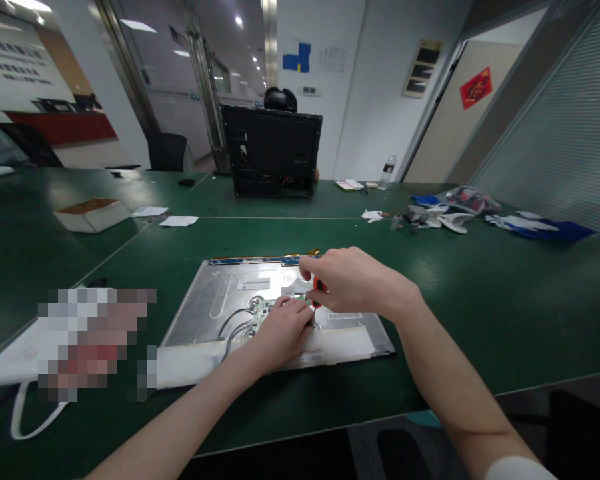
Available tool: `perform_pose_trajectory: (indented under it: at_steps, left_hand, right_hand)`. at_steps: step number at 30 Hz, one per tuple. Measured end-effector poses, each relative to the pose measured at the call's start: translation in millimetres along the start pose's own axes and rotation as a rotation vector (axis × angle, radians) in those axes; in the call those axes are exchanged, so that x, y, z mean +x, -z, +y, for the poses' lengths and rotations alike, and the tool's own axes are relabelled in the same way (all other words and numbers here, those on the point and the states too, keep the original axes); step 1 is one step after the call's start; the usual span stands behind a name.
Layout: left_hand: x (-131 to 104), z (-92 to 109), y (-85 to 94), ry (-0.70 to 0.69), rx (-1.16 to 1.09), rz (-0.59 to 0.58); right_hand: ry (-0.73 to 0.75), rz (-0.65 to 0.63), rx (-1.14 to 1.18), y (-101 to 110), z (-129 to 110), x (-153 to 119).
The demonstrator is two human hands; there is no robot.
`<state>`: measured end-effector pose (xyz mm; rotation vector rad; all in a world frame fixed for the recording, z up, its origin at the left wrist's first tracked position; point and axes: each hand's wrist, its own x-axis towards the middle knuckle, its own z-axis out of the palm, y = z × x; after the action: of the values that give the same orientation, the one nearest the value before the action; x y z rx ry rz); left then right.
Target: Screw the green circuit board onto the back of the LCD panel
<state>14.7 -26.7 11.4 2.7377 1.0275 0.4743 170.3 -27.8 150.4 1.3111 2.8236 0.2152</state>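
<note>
While 1 flat silver metal display panel [220, 300] lies on the green bench [480, 300], 2 hands work over its 1 small green circuit board [263, 309]. Left hand [280, 331] presses fingers [293, 308] on the board; right hand [353, 280] grasps 1 orange-handled screwdriver [320, 285] just beside them.

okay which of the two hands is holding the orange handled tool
The right hand, the farther one, grips the orange-handled tool. The left hand holds nothing and rests on the small circuit board.
</note>
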Motion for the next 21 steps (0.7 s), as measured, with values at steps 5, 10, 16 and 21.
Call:
perform_pose_trajectory:
  at_steps: [5,10,16,21]
  left_hand:
    - [-0.2,-0.1,-0.9,-0.001,0.012,0.01]
    - [-1.3,-1.2,-0.9,-0.013,0.018,0.001]
    - [-2.1,-0.7,1.5,-0.009,0.011,-0.014]
    - [-2.6,0.1,3.0,-0.004,0.009,-0.004]
  right_hand:
    - [0.007,-0.001,0.004,0.6,0.8,0.5]
    - [0.013,0.03,0.039,3.2,5.4,-2.5]
    - [-0.017,0.005,0.047,4.5,5.9,-2.8]
    - [-0.011,0.009,0.04,2.6,5.2,-1.8]
